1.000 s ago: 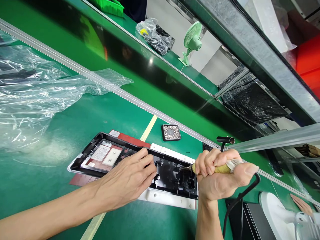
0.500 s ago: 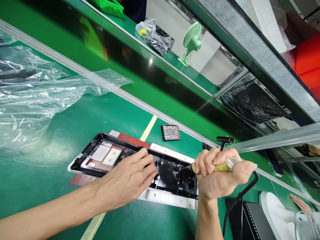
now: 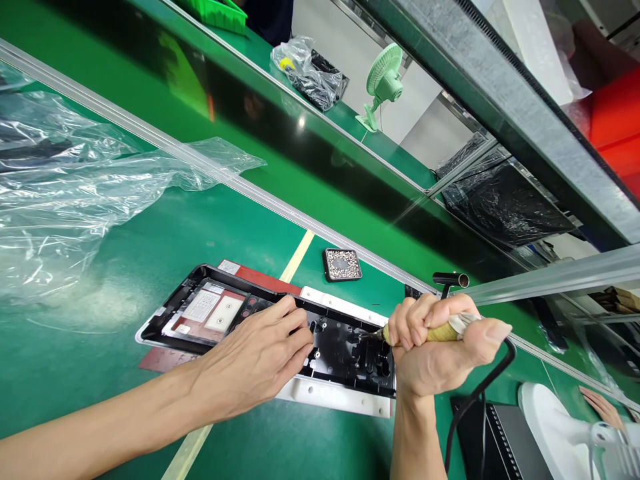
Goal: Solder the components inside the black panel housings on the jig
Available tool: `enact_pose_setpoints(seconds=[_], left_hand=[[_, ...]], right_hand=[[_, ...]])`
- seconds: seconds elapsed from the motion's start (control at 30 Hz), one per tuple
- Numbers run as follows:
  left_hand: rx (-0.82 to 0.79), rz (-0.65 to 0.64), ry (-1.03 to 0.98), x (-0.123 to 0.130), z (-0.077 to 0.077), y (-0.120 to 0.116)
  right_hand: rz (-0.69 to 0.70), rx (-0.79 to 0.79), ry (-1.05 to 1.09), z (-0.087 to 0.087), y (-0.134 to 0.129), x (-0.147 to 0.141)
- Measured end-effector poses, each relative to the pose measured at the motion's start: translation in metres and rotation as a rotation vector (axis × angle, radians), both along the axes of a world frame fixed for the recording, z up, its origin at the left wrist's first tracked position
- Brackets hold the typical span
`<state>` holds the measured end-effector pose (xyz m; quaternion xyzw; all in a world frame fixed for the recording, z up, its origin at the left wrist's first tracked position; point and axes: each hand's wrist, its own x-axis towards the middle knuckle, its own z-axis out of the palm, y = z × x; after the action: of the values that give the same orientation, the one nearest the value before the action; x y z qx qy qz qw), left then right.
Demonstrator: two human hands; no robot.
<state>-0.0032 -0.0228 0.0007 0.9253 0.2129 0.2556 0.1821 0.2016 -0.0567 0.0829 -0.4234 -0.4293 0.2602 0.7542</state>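
Observation:
My right hand [image 3: 435, 347] is wrapped round the yellowish taped handle of a soldering iron [image 3: 447, 333], from which a black cord hangs. Its metal tip points left and meets the inside of a long black plastic housing [image 3: 340, 343]. Over the middle of that housing rests my left hand [image 3: 270, 347], fingers bent and close together. Its fingertips point down into the housing and are partly hidden, so what they may hold does not show. White fixture blocks [image 3: 333, 395] flank the housing, and a reddish-brown plate [image 3: 167, 359] lies under its left end.
Beyond the housing stands a small black tray of tiny metal parts [image 3: 343, 265]. A metal tube holder [image 3: 451, 280] is behind my right hand. Clear plastic bags [image 3: 75, 200] cover the left side. At lower right are a white fan base [image 3: 550, 427] and another person's hand [image 3: 603, 407].
My right hand and the soldering iron's handle have shifted very slightly. My left hand and the housing stay where they were.

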Motion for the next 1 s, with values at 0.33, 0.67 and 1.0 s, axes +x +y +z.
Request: enact_pose_setpoints(seconds=[0.33,0.67,1.0], left_hand=[[-0.014,0.000,0.025,-0.0007,-0.0010,-0.0002],[-0.004,-0.003,0.016,-0.0002,-0.0005,0.0000],[0.007,-0.007,0.024,-0.0011,-0.0005,-0.0004]], right_hand=[[-0.017,-0.002,-0.003,0.0018,-0.0002,-0.0018],[-0.010,-0.006,-0.010,0.0029,-0.0010,-0.0024],[-0.003,-0.004,0.007,0.0009,-0.0014,-0.0005]])
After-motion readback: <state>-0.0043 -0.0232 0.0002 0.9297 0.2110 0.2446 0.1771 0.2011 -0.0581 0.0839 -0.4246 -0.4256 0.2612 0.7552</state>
